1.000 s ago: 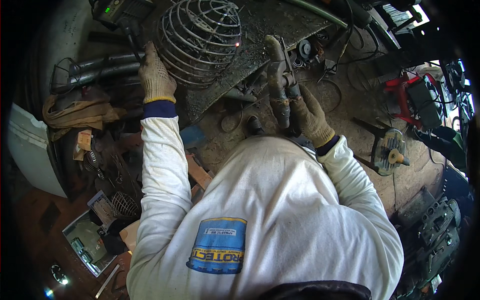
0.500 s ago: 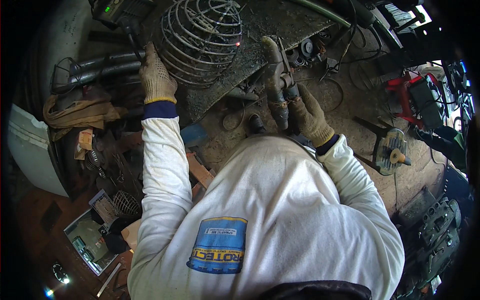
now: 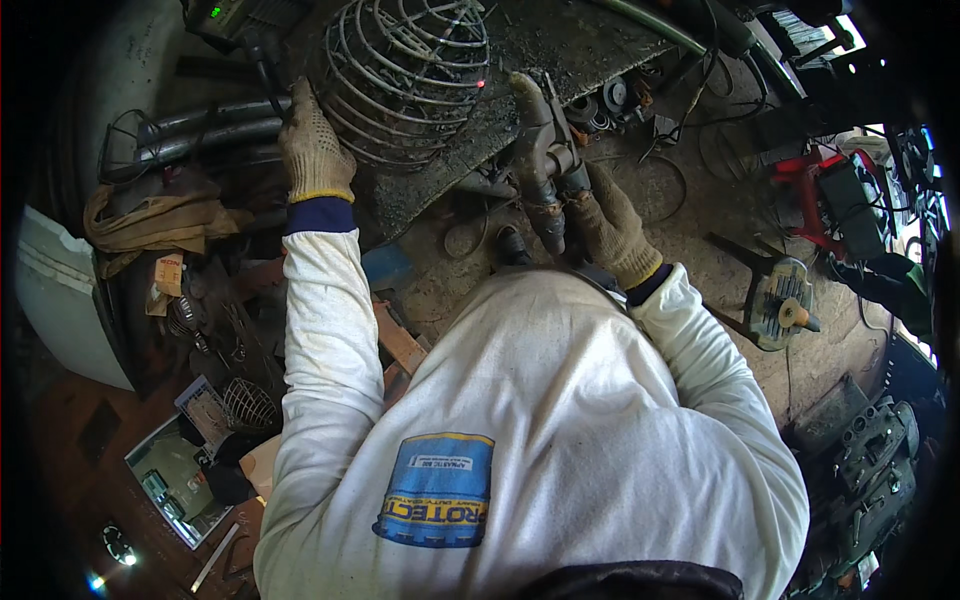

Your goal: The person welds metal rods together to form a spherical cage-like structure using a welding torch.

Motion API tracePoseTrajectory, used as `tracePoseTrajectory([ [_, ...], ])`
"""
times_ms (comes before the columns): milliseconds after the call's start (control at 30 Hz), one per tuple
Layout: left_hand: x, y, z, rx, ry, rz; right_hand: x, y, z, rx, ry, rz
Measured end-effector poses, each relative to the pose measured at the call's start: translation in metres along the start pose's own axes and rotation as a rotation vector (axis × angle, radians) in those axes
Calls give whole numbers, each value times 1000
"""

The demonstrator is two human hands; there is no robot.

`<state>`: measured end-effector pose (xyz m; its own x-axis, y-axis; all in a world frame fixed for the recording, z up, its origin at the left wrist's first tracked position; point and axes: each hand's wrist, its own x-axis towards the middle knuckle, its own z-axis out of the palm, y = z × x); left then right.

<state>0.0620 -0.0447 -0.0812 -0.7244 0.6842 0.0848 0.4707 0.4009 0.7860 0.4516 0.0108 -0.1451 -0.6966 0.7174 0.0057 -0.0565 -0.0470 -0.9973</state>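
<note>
My left hand [image 3: 318,150], in a knitted glove, is closed around the lower end of a dark handle [image 3: 264,72]. This handle runs up towards a dark box [image 3: 232,22] with a small green lit display. My right hand [image 3: 612,225], gloved too, grips one arm of a worn brown pliers-shaped tool [image 3: 540,150]. Its jaws point up and away from me, and wire is wound around its other arm. Beyond, a round cage of bent metal rods [image 3: 400,85] rests on a dirty metal plate [image 3: 520,115]. A red spot glows at the cage's right side, a little left of the tool's jaws.
Metal pipes [image 3: 210,135] and a brown cloth [image 3: 160,215] lie left of my left hand. An angle-shaped power tool [image 3: 785,305] sits on the floor at right, below a red frame [image 3: 800,200]. Cables cross the floor. Metal parts [image 3: 870,480] are heaped at the lower right.
My right hand and the pliers-shaped tool have shifted a little to the left. My left hand stays almost in place. The red spot still glows on the cage.
</note>
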Motion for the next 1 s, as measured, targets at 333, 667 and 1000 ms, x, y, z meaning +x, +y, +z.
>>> tracePoseTrajectory([
  [333,-23,87,22,-738,245,-513,4,12,5,203,-22,48],
  [667,-17,73,22,-732,198,-480,-5,15,8,168,152,-82],
  [1000,-8,23,3,329,36,50,-6,19,4,56,101,-1],
])
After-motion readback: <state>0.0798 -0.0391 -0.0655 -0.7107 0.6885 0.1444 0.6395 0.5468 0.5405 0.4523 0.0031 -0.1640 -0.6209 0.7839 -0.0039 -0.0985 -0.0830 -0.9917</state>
